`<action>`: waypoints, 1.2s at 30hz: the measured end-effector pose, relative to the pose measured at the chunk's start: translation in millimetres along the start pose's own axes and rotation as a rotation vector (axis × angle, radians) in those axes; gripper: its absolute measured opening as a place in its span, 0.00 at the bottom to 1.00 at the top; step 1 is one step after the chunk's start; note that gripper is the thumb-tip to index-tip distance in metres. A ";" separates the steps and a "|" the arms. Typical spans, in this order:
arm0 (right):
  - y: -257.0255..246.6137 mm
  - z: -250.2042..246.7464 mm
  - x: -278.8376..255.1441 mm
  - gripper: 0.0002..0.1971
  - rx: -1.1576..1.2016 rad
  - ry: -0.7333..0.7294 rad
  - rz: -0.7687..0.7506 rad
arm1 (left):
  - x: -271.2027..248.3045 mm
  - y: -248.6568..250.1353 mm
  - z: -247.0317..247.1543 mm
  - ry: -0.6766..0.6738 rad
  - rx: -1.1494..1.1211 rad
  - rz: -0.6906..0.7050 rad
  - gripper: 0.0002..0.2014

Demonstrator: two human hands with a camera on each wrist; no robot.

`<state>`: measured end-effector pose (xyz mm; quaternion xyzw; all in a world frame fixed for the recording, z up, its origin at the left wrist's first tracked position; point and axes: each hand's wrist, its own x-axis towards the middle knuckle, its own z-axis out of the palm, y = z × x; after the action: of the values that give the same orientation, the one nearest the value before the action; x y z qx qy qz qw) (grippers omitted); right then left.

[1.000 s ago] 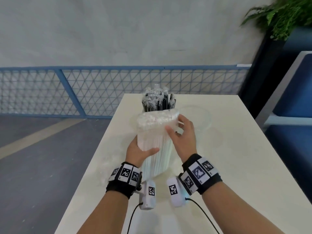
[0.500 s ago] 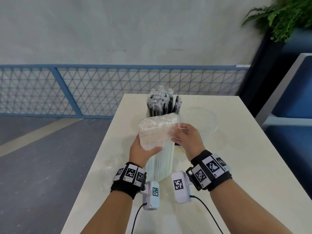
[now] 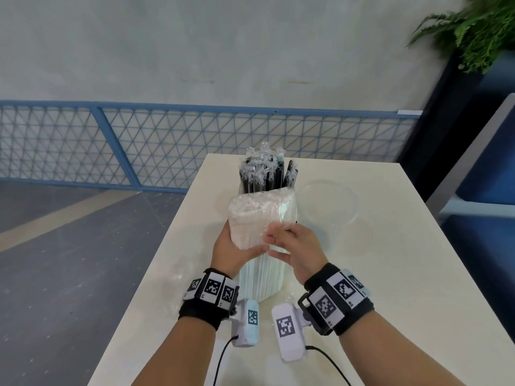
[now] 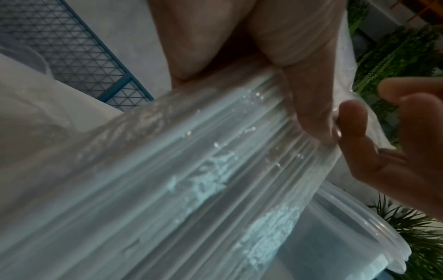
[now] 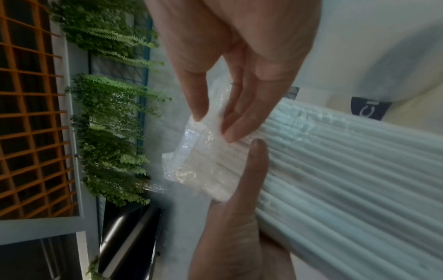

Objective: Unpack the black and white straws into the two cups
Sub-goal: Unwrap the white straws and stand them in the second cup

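On a pale table (image 3: 376, 274), with a blue mesh fence and grey wall beyond it, a person works with both hands over the middle of the tabletop. The landmark is a clear cup (image 3: 327, 208), wide and apparently empty, standing toward the far side. Just left of the cup, black straws (image 3: 264, 174) stand upright, each in clear wrap; what holds them is hidden. In front of those, nearer the person and left of the cup, is a bundle of white straws (image 3: 260, 246), upright, its upper half still in a thin clear bag (image 3: 262, 215), its lower half bare.

The left hand (image 3: 232, 250) curls round the bundle at its middle, thumb across the front. The right hand (image 3: 298, 246), on the cup side of the bundle, pinches loose film of the bag between thumb and fingertips (image 5: 230, 132), a narrow grip.

The bundle looks light and fairly stiff as a whole, though single straws would likely slip and fan out once loose. The film is soft, crinkly and probably slick, best taken by a slack fold. Holding the bare straws at mid-length seems the safest way to keep them together.
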<state>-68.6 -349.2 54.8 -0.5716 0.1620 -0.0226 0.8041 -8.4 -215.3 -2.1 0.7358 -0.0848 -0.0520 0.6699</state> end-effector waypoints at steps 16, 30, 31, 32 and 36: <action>-65.6 4.3 1.5 0.23 -0.036 -0.297 -0.321 | -12.8 4.2 3.2 0.035 0.080 0.002 0.37; -60.0 18.8 6.0 0.16 -1.304 -0.077 -0.643 | -17.7 5.2 3.9 0.034 0.084 0.008 0.36; -61.2 18.5 6.4 0.15 -1.351 -0.084 -0.623 | -17.7 5.2 3.2 0.035 0.088 0.011 0.36; -62.6 17.5 7.4 0.14 -1.333 -0.105 -0.612 | -17.5 5.6 2.5 0.035 0.092 0.017 0.36; -68.4 12.6 8.2 0.14 -1.100 -0.225 -0.548 | -16.2 9.1 -1.2 0.032 0.136 0.046 0.37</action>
<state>-47.1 -363.1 120.0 -0.9216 -0.0884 -0.0809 0.3692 -24.5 -211.8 6.5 0.7781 -0.0942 -0.0191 0.6207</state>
